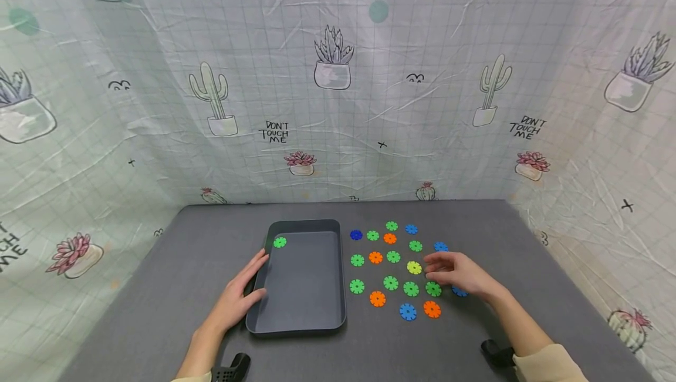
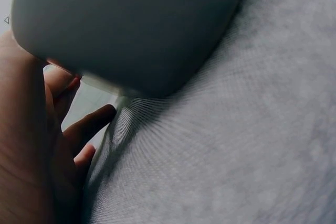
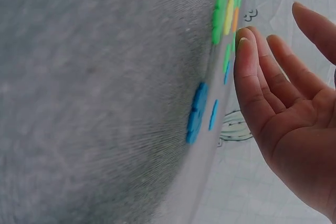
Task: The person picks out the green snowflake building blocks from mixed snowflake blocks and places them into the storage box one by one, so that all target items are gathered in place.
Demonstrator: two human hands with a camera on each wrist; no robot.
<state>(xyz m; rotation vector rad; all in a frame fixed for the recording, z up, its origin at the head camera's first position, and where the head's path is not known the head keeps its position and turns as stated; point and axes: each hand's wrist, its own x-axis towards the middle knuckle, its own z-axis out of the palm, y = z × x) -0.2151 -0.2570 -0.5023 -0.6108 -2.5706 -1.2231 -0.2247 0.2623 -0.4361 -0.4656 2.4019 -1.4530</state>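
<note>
A dark grey tray lies on the table, with one green notched disc inside near its far left corner. My left hand rests against the tray's left side, thumb and fingers spread and fairly straight at the rim. In the left wrist view, the tray's underside hides part of those fingers. Over the right part of the loose discs hovers my right hand, fingers slightly bent and nothing visible in them. Closest to its fingertips are a yellow disc and a green disc.
Several flat notched discs are spread right of the tray, among them a dark blue disc, an orange disc and a light blue disc. A cactus-print curtain hangs behind and beside the grey table.
</note>
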